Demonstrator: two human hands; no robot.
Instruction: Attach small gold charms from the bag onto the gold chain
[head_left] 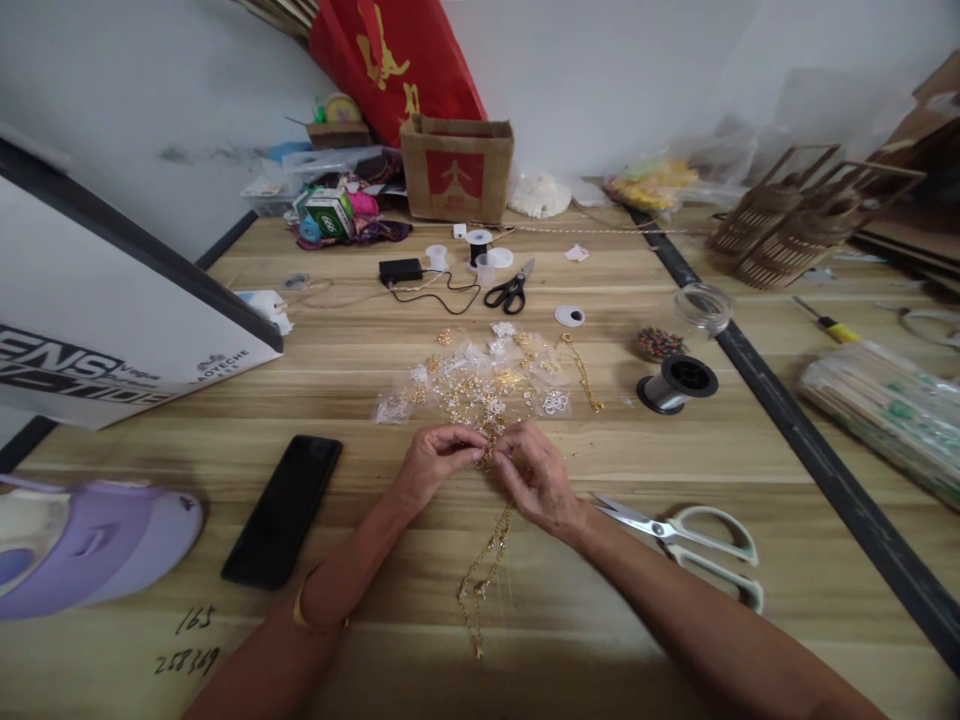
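Both forearms reach in from the near edge of the pale wooden table (675, 460) and meet just in front of a heap of small clear plastic bags of gold findings (480, 385). The left hand (439, 460) lies knuckles up with the wrist bent a little inward. Its fingers are curled tight, with thumb and forefinger nipped onto the upper end of a thin gold chain (484, 570). The right hand (536, 480) faces it, back upward, fingers folded narrow and pinching the same end. The fingertips of the two hands almost touch.

From the pinch the gold chain trails over the wood, away from the heap and between the two forearms. A yellow band (304, 615) circles the left forearm.

Left of the heap and nearer the person lies a flat black phone (283, 510). Right of the heap and nearer, just beside the right wrist, lie white-handled steel scissors (690, 540). A silver wire spool (675, 383) rests on its side to the right of the heap, and black-handled scissors (510, 290) lie beyond it.
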